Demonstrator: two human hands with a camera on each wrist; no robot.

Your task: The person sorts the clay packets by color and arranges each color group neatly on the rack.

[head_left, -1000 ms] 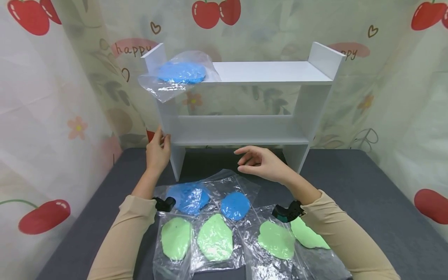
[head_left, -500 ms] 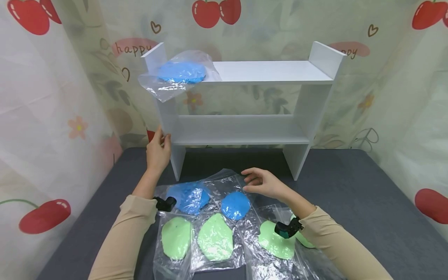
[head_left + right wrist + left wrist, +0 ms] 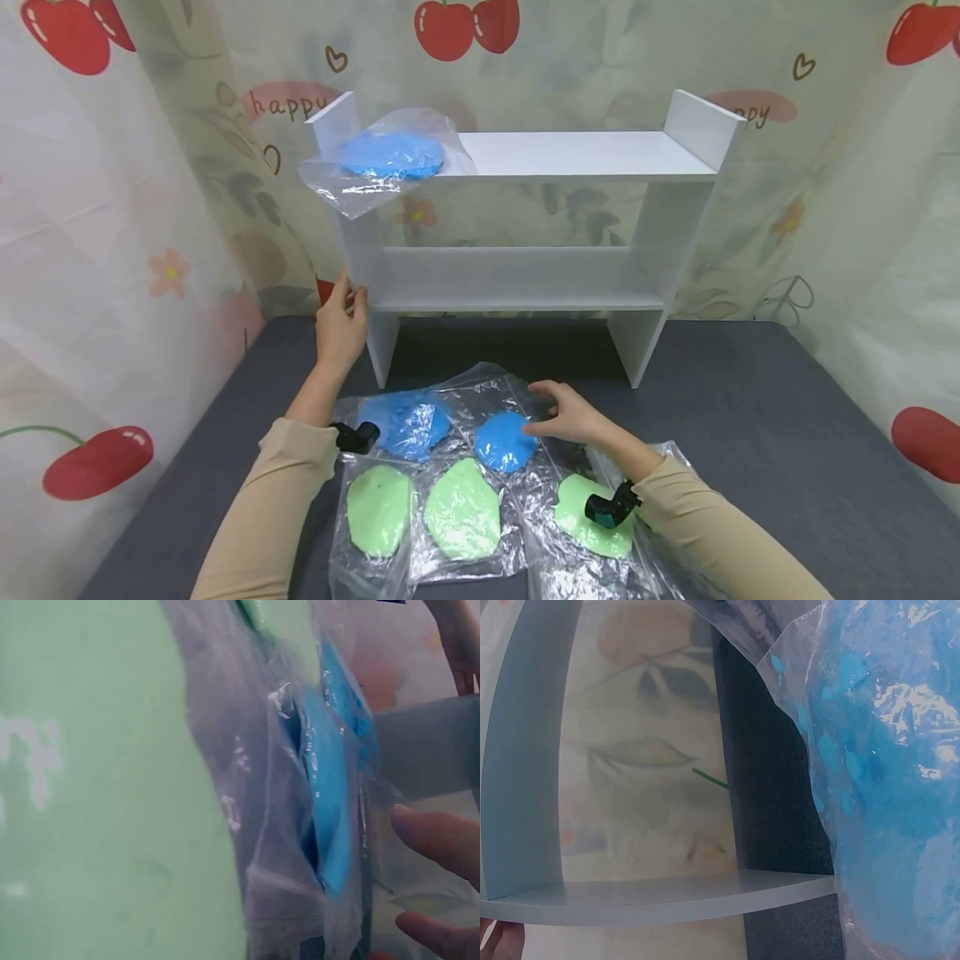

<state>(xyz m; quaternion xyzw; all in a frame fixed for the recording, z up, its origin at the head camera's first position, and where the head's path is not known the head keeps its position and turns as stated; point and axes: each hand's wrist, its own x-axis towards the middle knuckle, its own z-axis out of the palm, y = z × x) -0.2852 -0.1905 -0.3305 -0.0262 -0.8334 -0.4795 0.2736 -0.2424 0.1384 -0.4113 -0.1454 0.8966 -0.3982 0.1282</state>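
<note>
My left hand [image 3: 340, 329] rests at the outer side of the white shelf unit's [image 3: 547, 308] left panel. Its fingers [image 3: 506, 941] show outside that panel in the left wrist view. Over the table my right hand [image 3: 573, 414] hovers at a clear bag with a flat round blue dough-like piece [image 3: 504, 442]; thumb and fingers are spread, and the thumb tip overlaps the piece's right edge in the head view. A larger blue piece [image 3: 405, 425] in a bag lies to its left. Nearer lie bagged flat green pieces [image 3: 461, 510], some partly behind my right forearm.
Another bagged blue piece [image 3: 392, 156] sits on the left of the top shelf, its bag hanging over the front edge. The dark table [image 3: 750, 417] extends beside and under the unit. A printed curtain [image 3: 555, 75] hangs behind.
My right hand has moved down and toward me, from in front of the unit's lower opening to the round blue piece. My left hand has stayed at the side panel.
</note>
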